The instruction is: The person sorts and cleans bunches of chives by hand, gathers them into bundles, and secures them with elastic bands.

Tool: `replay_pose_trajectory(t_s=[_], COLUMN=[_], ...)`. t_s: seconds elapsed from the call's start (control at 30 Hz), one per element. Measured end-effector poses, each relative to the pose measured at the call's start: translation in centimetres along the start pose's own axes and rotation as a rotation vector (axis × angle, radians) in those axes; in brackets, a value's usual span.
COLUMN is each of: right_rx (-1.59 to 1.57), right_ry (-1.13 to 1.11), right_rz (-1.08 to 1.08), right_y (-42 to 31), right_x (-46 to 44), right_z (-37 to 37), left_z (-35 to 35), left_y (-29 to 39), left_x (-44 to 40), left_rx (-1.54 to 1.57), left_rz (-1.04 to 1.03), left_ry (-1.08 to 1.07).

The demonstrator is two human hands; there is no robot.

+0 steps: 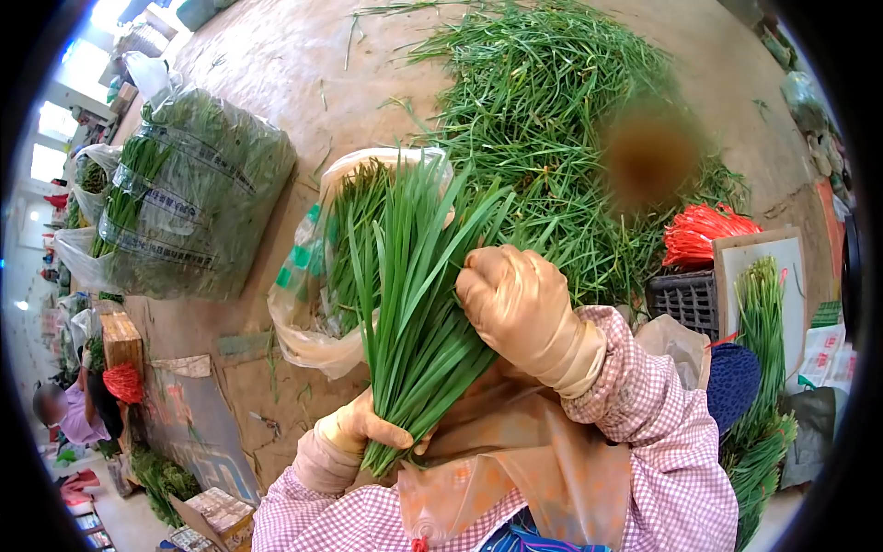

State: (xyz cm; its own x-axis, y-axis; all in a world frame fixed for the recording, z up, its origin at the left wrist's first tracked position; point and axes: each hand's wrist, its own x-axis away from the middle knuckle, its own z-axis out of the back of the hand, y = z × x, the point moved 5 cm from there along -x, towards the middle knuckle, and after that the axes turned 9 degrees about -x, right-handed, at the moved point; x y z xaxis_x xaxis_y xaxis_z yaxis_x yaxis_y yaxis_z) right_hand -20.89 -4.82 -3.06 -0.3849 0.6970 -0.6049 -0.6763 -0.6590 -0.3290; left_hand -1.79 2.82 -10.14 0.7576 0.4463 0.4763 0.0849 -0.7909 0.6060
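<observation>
Floor [267,55] was kinda strewn with loose greens [543,120]; leafy bunch [414,313] was clasped by left grip [368,425], right grip [522,302] was curled alongside, hold couldn't be told.

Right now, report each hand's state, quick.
Left hand: closed, holding the green leaf bundle near its lower end.
Right hand: curled closed at the bundle's edge; any grip unclear.

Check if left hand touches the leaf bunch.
Touching: in the head view, the left hand has its thumb across the leaf bunch near its lower end.
</observation>
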Motion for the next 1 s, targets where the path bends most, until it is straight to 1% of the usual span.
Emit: replay_pose_trajectory(t_s=[0.03,0.1,0.13,0.17,0.23,0.3,0.37,0.43,0.47,0.5,0.53,0.57,0.6,0.63,0.67,0.7,0.73,0.77,0.8,0.83,0.87,0.9,0.93,0.97,1.0], right_rx=[0.001,-0.190,-0.268,-0.268,-0.288,-0.381,-0.355,-0.486,-0.428,-0.363,-0.196,-0.016,-0.149,-0.310,-0.381,-0.703,-0.949,-0.940,-0.809,-0.812,-0.597,-0.463,-0.447,-0.424,-0.375], right_ry=[-0.003,-0.045,0.026,0.029,0.312,0.286,0.297,0.435,0.352,0.272,0.154,0.033,0.111,0.264,0.311,0.405,0.329,0.157,0.088,-0.168,-0.180,-0.077,-0.108,-0.144,-0.141], right_rz=[-0.003,-0.316,-0.356,-0.355,-0.373,-0.630,-0.671,-0.763,-0.770,-0.772,-0.671,-0.585,-0.630,-0.671,-0.683,-0.703,-0.803,-0.801,-0.517,-0.689,-0.473,-0.247,-0.213,-0.184,-0.187], right_y=[-0.1,1.1,1.3,1.9,4.2,8.0,10.2,12.3,14.1,15.8,15.6,14.8,13.6,11.9,9.9,8.4,6.0,3.8,1.8,0.1,-0.8,-1.6,-1.8,-1.7,-1.3], right_x=[0.4,1.0,1.1,1.2,1.8,3.3,4.5,5.9,7.3,8.3,7.5,7.0,6.5,5.9,5.1,4.8,4.3,3.5,2.6,2.6,2.3,1.6,1.5,1.7,1.6], right_z=[-0.4,-1.4,-1.6,-2.1,-1.7,-0.9,1.6,3.3,3.9,4.2,5.0,6.4,7.0,7.4,7.9,7.0,6.5,5.9,4.7,3.9,2.7,2.0,1.3,1.1,1.4], left_z=[-0.1,0.0,0.1,0.2,0.0,-0.1,-0.4,-1.2,-1.6,-1.9,-1.3,-1.0,-1.2,-1.5,-2.1,-2.2,-2.5,-2.8,-3.7,-3.9,-4.0,-4.1,-4.2,-4.7,-4.4], left_y=[0.2,0.3,0.2,0.2,0.2,0.4,0.5,1.5,1.9,2.3,2.5,2.1,1.9,1.9,2.4,2.8,3.0,3.2,3.9,4.3,4.4,4.4,4.6,4.7,4.6], left_x=[-0.1,-0.1,0.0,0.0,0.2,0.0,0.2,0.1,0.1,0.3,0.2,-0.2,-0.6,-0.9,-0.8,-0.7,-0.9,-1.0,-0.9,-0.7,-0.6,-0.4,-0.2,0.0,0.1], left_rx=[-0.038,-0.080,-0.110,-0.141,-0.160,-0.181,-0.139,-0.179,-0.186,-0.193,-0.195,-0.210,-0.224,-0.216,-0.202,-0.193,-0.218,-0.242,-0.311,-0.336,-0.338,-0.319,-0.303,-0.219,-0.213], left_rz=[0.005,0.013,0.034,0.056,0.040,0.007,0.001,-0.003,-0.014,-0.027,-0.055,-0.065,-0.067,-0.067,-0.072,-0.074,-0.063,-0.052,-0.091,-0.111,-0.116,-0.119,-0.123,-0.094,-0.127], left_ry=[-0.003,-0.011,-0.010,-0.009,-0.003,0.003,0.028,-0.014,0.018,0.047,0.073,0.018,-0.051,-0.059,-0.008,0.046,0.034,0.022,0.075,0.105,0.118,0.129,0.141,0.073,0.103])
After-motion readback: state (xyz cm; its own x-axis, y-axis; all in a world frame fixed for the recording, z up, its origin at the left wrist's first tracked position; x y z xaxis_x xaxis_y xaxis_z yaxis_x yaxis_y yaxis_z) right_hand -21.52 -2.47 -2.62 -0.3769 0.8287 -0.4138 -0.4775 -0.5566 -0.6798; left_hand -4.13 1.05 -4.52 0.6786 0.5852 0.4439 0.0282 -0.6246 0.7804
